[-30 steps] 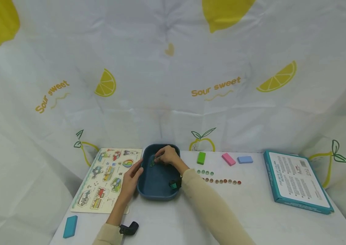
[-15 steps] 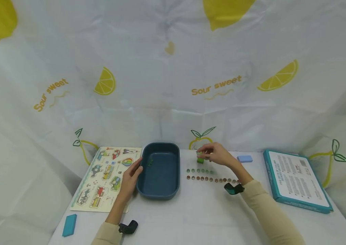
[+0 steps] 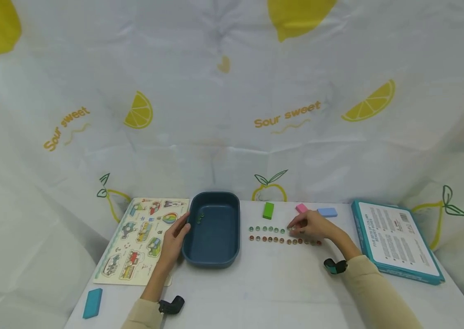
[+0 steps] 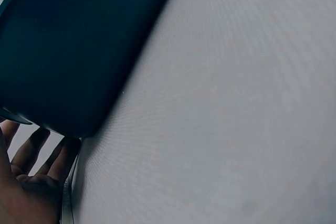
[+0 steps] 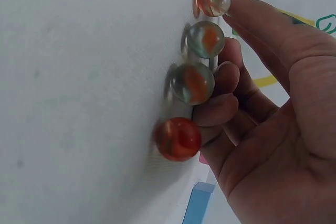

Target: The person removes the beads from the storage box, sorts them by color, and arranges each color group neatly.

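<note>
A: Left to right along the desk (image 3: 265,292), please.

B: Near left corner: a teal block (image 3: 92,303), lying alone. Behind it, along the left edge, a picture puzzle board (image 3: 143,240). Just right of the board, the dark blue tray (image 3: 214,256), a few green marbles (image 3: 200,218) in its far left part.

A: Left hand?

B: The left hand (image 3: 173,241) lies against the tray's left wall, fingers straight and relaxed, gripping nothing. The left wrist view shows the fingertips (image 4: 37,153) at the tray's underside edge.

A: Right of the tray?

B: Two rows of marbles mid-desk: a short green row (image 3: 267,229) behind, a longer orange-red row (image 3: 275,239) in front. The right hand (image 3: 313,226) sits over the right end of these rows, hiding part of them. Right wrist view: fingers loosely curled beside the orange-red marbles, forefinger tip (image 5: 239,4) touching one. Whether a green marble is pinched at the fingertips, I cannot tell.

A: Surroundings?

B: Toward the far edge: a green block (image 3: 268,210), a pink block (image 3: 301,208) partly behind the hand, a light blue block (image 3: 327,212). At the right edge, a teal-rimmed box (image 3: 396,242), well apart from the marbles.
</note>
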`<state>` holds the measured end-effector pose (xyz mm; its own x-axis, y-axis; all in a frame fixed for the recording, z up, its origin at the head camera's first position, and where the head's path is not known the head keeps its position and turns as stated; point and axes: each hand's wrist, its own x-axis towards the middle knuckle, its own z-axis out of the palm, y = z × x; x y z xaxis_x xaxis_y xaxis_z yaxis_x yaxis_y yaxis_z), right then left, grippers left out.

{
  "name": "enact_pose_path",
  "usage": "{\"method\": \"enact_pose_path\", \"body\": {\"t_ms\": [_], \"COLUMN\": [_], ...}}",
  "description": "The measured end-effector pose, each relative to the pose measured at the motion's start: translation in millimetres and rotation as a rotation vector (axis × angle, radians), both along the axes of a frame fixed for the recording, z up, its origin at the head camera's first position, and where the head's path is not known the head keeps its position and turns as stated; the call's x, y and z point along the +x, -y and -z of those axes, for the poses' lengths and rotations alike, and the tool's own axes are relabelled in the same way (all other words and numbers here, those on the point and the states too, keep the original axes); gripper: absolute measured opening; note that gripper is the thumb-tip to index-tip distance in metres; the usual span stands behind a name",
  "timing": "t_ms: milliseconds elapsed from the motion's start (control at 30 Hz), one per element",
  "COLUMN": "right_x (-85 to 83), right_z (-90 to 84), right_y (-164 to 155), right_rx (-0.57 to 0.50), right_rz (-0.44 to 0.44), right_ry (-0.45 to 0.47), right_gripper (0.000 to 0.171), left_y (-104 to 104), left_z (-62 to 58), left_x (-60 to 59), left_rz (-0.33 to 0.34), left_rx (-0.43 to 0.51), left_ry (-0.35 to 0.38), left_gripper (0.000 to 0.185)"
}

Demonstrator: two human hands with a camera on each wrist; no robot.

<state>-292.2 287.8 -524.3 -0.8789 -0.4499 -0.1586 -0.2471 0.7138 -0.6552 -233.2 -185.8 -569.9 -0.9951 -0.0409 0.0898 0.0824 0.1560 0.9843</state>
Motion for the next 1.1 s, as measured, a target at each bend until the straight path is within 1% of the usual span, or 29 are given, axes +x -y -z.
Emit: {"method": "enact_pose_path", "body": {"t_ms": [167, 333, 433, 533, 567, 667, 733, 800, 867, 933, 1000, 1100], "right_x": [-0.1, 0.5, -0.9, -4.5, -6.5, -12.6, -16.2, -19.2, -22.7, -27.0, -32.3, -39.5], "right_z": [1.7, 0.5, -8.7, -26.5, -33.1, -53.4, -63.9, -69.9, -69.9, -65.2, -56.6, -42.0], "right_y": [2, 3, 6, 21, 29, 64, 93, 124, 155, 185, 212, 243], "right_rx": [0.014, -0.01, -0.049, -0.157, -0.206, -0.342, -0.397, -0.432, -0.468, -0.485, -0.499, -0.482], "right_rz": [-0.009, -0.016, -0.019, -0.005, -0.004, -0.005, -0.018, -0.038, -0.054, -0.065, -0.07, -0.039], "right_ry": [-0.01, -0.007, -0.052, -0.097, -0.108, -0.088, -0.062, -0.032, 0.0, 0.018, 0.033, 0.05], "right_gripper": [0.017, 0.022, 0.028, 0.032, 0.032, 0.032, 0.031, 0.03, 0.031, 0.033, 0.035, 0.036], "left_y": [-1, -1, -1, -1, -1, 0, 0, -1, -1, -2, -2, -1], "left_z": [0.4, -0.3, -0.2, 0.1, 0.3, 0.5, 0.8, 1.1, 1.9, 2.0, 2.0, 1.5], "left_x": [-0.4, 0.6, 0.3, -0.2, -0.3, -0.1, -0.2, -0.6, -1.2, -1.3, -1.3, -1.2], "left_rz": [0.004, 0.0, -0.002, -0.001, -0.001, -0.001, 0.0, 0.002, 0.007, 0.007, 0.002, 0.006], "left_rx": [0.001, 0.002, -0.005, -0.009, -0.007, 0.002, 0.008, 0.013, 0.01, 0.012, 0.009, 0.009], "left_ry": [0.003, 0.001, 0.004, 0.007, 0.006, 0.003, -0.003, -0.009, -0.015, -0.014, -0.013, -0.009], "left_gripper": [0.047, 0.047, 0.047, 0.047, 0.048, 0.047, 0.046, 0.046, 0.047, 0.047, 0.047, 0.047]}}
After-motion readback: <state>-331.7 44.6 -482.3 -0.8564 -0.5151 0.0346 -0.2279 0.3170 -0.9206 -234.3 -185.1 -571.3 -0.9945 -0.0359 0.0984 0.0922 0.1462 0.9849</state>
